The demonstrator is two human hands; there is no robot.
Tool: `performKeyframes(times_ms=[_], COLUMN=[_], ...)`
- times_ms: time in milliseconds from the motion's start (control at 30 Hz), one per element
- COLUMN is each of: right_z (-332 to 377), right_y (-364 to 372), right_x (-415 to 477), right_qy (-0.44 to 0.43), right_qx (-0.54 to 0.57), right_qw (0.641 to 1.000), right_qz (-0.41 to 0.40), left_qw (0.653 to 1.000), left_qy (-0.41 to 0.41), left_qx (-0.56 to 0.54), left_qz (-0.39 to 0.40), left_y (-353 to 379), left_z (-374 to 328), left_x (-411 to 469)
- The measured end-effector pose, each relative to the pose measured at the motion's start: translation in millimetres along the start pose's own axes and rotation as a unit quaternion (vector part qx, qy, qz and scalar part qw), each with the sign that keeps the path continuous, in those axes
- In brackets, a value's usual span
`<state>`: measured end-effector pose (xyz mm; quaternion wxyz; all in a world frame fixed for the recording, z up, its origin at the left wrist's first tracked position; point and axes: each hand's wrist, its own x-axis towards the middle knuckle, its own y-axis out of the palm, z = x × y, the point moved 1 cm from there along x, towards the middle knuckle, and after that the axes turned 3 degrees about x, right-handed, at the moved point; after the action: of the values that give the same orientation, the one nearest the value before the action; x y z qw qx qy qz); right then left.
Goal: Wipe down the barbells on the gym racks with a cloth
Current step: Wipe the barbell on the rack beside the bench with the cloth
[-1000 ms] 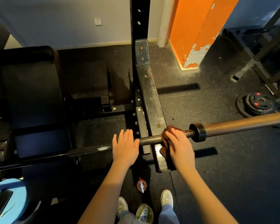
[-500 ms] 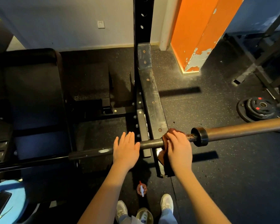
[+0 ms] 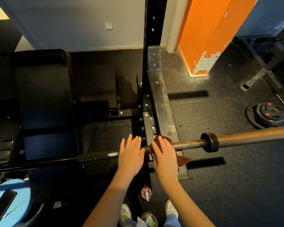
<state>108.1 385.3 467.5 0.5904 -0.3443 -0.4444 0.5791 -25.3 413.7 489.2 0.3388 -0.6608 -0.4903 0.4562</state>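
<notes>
Brown cloth wraps the barbell beside the rack; right hand curls its fingers over it, while left hand rests flat, fingers spread, on the barbell.

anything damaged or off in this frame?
Orange pillar has paint flaked off near its base, grey patches showing. Barbell shaft looks rusty beside the collar. Nothing spilled; right hand holds the cloth on the bar.

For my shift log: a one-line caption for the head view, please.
Right hand holds a brown cloth on the barbell inboard of its collar while the left hand rests flat on it.
</notes>
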Motion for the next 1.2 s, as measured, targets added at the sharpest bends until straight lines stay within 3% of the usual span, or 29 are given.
performKeyframes(times_ms=[133, 300, 567, 800, 933, 1067, 1200], right_z=[-24, 1, 17, 51, 81, 55, 47], right_y=[-1, 11, 17, 26, 33, 21, 21], right_x=[8, 9, 19, 11, 13, 16, 7], right_qy=[-0.056, 0.02, -0.098, 0.01, -0.045, -0.089, -0.006], right_qx=[-0.008, 0.027, 0.029, 0.043, 0.042, 0.01, 0.007], right_qw=[0.998, 0.999, 0.995, 0.999, 0.997, 0.996, 1.0], right_qz=[-0.008, -0.025, 0.015, -0.003, 0.04, 0.009, -0.016], left_qw=[0.999, 0.995, 0.995, 0.992, 0.991, 0.99, 0.99], left_qy=[0.007, -0.068, -0.066, -0.099, -0.093, -0.076, -0.091], left_qx=[0.004, 0.04, 0.041, 0.058, 0.073, 0.101, 0.091], left_qz=[-0.044, -0.068, -0.063, -0.056, -0.067, -0.06, -0.059], left_y=[-6, -17, -15, -27, -24, -25, -30], left_z=[20, 64, 77, 117, 119, 127, 138], left_x=[-18, -45, -46, -56, -55, -53, -49])
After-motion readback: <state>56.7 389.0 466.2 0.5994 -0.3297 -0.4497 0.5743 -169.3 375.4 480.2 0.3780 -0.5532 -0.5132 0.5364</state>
